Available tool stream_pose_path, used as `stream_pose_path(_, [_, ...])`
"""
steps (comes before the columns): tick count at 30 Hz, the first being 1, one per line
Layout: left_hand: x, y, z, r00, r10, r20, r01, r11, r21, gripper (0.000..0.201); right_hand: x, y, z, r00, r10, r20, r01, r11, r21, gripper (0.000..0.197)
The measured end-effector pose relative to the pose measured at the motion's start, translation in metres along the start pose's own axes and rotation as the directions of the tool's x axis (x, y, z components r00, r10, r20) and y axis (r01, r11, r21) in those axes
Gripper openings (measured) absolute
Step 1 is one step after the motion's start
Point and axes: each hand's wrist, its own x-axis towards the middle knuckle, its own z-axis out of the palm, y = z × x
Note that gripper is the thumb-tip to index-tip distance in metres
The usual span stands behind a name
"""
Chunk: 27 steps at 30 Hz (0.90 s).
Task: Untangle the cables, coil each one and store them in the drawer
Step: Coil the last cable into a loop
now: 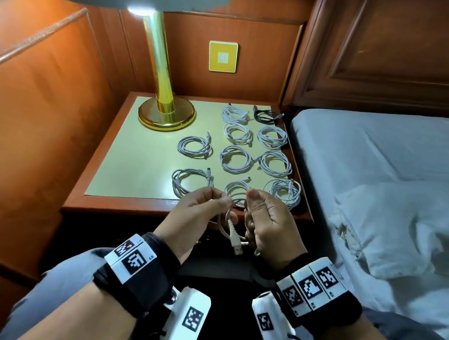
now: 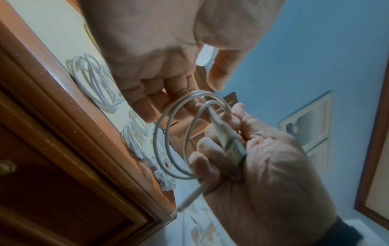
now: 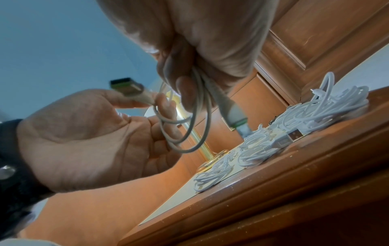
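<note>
Both my hands hold one white cable (image 1: 228, 227) just in front of the nightstand's near edge. My left hand (image 1: 207, 204) pinches a strand at the top, and its index finger is hooked through the loops (image 3: 207, 126). The right hand (image 1: 263, 215) grips the gathered loops in its curled fingers (image 3: 185, 89). The cable's USB plug (image 1: 237, 247) hangs between the hands, and its other connector (image 3: 233, 114) sticks out below my right fist. In the left wrist view the loops (image 2: 155, 141) run from my left fingertips (image 2: 147, 106) to my right hand (image 2: 263, 166).
Several white coiled cables (image 1: 236, 160) and one black coil (image 1: 266, 115) lie in rows on the nightstand top (image 1: 133, 158). A brass lamp (image 1: 165, 110) stands at its back left. A wooden front with a brass knob (image 2: 6, 167) sits below the top. A bed (image 1: 388, 177) is on the right.
</note>
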Motion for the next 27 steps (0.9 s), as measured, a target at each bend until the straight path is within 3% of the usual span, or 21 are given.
stream_pose_path(4, [0.004, -0.010, -0.001, 0.998, 0.055, 0.024, -0.060, 0.956, 0.289, 0.028, 0.001, 0.003, 0.000, 0.999, -0.008, -0.048, 0.005, 0.998, -0.058, 0.038])
stream_pose_path(6, [0.005, -0.013, -0.004, 0.991, 0.135, 0.015, -0.125, 0.858, 0.498, 0.023, 0.003, 0.004, -0.001, 0.996, 0.008, -0.088, -0.010, 1.000, -0.021, 0.039])
stream_pose_path(8, [0.003, -0.013, -0.008, 0.983, 0.180, -0.020, -0.132, 0.786, 0.604, 0.022, 0.007, 0.003, -0.004, 0.990, 0.053, -0.134, -0.048, 0.998, 0.040, 0.042])
stream_pose_path(12, [-0.002, -0.007, -0.006, 0.986, 0.159, -0.045, -0.111, 0.839, 0.533, 0.028, 0.011, -0.003, -0.012, 0.986, 0.071, -0.148, -0.052, 0.990, 0.129, 0.038])
stream_pose_path(16, [-0.001, -0.010, -0.002, 0.986, 0.146, -0.086, -0.093, 0.890, 0.446, 0.009, 0.009, -0.003, -0.008, 0.991, 0.068, -0.119, -0.050, 0.987, 0.156, 0.043])
stream_pose_path(18, [-0.001, -0.009, 0.000, 0.992, 0.099, -0.077, -0.055, 0.897, 0.439, 0.015, 0.009, -0.003, -0.008, 0.989, 0.071, -0.128, -0.049, 0.985, 0.166, 0.043])
stream_pose_path(21, [-0.005, -0.006, 0.003, 0.998, 0.042, -0.054, -0.011, 0.878, 0.478, 0.030, 0.010, -0.003, -0.007, 0.990, 0.059, -0.128, -0.034, 0.981, 0.193, 0.041])
stream_pose_path(27, [-0.003, -0.008, 0.005, 0.991, 0.117, -0.067, -0.055, 0.802, 0.595, 0.027, 0.006, -0.005, -0.005, 0.998, 0.046, -0.044, -0.034, 0.970, 0.240, 0.035])
